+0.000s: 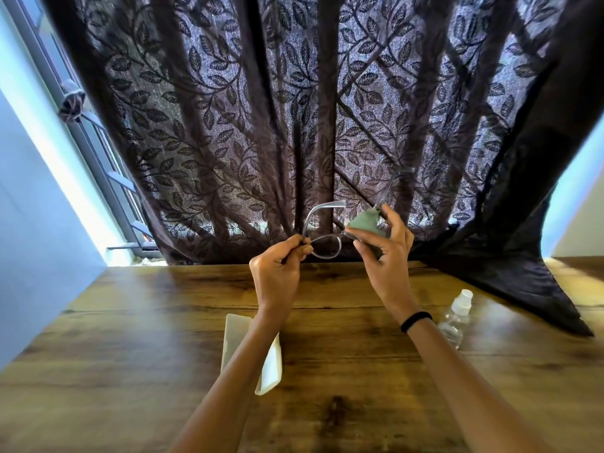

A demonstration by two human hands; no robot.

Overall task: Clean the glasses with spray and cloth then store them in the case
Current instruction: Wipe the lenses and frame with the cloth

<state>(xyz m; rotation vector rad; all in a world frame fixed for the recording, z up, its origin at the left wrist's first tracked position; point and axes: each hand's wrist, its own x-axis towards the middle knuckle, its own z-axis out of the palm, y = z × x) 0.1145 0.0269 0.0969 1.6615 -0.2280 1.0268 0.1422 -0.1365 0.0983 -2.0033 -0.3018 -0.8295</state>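
My left hand [277,266] pinches the glasses [322,238] by one hinge while my right hand [384,248] squeezes the green cloth [365,221] around the other lens, both raised above the wooden table [157,338], where the white case [271,364] lies beneath my left forearm and the spray bottle [456,317] stands right of it.

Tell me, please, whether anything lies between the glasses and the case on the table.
Only the person's own left forearm. The glasses are held up in both hands, left hand and right hand, with the cloth. The case lies below on the table, partly covered by that forearm. The bottle stands off to the right.
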